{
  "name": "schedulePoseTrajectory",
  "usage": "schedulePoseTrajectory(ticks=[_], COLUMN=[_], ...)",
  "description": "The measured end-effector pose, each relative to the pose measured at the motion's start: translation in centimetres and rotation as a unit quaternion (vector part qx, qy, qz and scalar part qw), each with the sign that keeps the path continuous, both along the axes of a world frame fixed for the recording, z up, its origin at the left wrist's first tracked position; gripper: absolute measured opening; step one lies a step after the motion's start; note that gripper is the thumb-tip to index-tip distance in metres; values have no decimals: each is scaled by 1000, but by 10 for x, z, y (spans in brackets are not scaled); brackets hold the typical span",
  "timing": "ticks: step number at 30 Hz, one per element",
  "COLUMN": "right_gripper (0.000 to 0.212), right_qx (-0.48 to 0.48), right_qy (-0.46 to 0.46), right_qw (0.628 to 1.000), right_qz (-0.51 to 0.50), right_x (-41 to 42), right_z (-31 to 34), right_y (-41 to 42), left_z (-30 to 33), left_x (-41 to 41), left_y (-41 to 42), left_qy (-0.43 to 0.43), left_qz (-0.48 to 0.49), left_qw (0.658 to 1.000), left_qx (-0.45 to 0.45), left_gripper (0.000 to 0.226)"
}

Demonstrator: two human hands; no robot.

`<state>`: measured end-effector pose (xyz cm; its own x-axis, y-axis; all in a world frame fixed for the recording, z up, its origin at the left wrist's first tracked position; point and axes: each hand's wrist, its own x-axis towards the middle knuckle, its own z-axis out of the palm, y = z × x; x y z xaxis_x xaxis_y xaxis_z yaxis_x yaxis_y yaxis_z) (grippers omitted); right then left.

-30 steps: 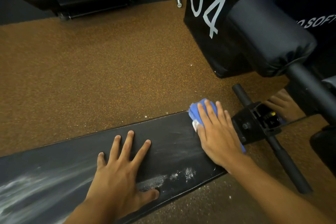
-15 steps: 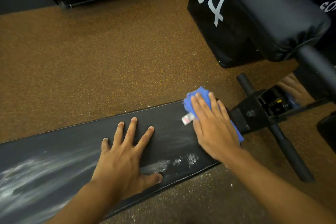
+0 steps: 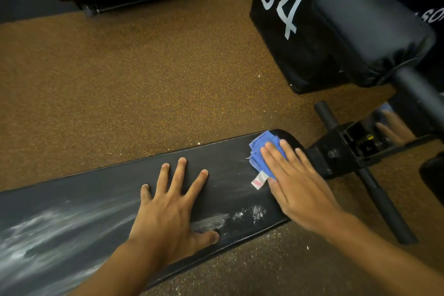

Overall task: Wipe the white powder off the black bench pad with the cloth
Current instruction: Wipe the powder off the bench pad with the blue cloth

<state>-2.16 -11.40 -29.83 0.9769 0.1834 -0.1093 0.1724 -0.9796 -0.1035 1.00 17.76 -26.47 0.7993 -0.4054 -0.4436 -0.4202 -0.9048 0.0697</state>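
Right hand (image 3: pixel 298 190), cloth (image 3: pixel 260 155) at pad (image 3: pixel 108 199) end.

both arms reach forward, left hand (image 3: pixel 168 209) and right hand (image 3: pixel 298 185) flat.

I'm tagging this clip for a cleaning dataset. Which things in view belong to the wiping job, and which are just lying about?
Part of the job:
- blue cloth, pressed under the right hand
- black bench pad
- white powder
- left hand, flat on the pad

Just lying about:
- black box marked 04
- roller pad
- brown floor

White "04" on black padded box (image 3: pixel 283 38)
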Motion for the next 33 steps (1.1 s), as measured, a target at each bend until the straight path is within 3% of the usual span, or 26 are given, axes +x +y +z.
schedulePoseTrajectory(ticks=[6,10,12,17,22,26,29,33], right_gripper=[68,64,63,71,65,68,67,62], right_qx=[-7,-5,-4,7,-12,-35,11,17], right_qy=[-22,-10,1,-17,-11,-5,-22,-14], right_qw=[988,1000,1000,984,999,995,991,1000], right_qz=[-154,-14,-8,-178,-32,-92,-134,0], right_x=[68,-1,-8,65,-1,33,73,16], right_z=[-13,-2,-1,-11,0,-2,-9,-2], right_y=[31,9,-10,21,-1,-14,13,11], left_z=[-2,0,0,-2,-6,-10,-10,-6], left_x=[1,2,1,2,0,0,0,0], left_y=[0,0,-1,0,2,2,2,3], left_qy=[10,14,23,10,-17,-12,-16,-11], left_qz=[-20,-13,-10,-15,2,-2,-5,-9], left_qw=[1000,1000,1000,1000,1000,1000,1000,1000], left_qx=[20,17,8,12,-21,-18,-17,-12], left_gripper=[121,120,120,120,122,121,121,121])
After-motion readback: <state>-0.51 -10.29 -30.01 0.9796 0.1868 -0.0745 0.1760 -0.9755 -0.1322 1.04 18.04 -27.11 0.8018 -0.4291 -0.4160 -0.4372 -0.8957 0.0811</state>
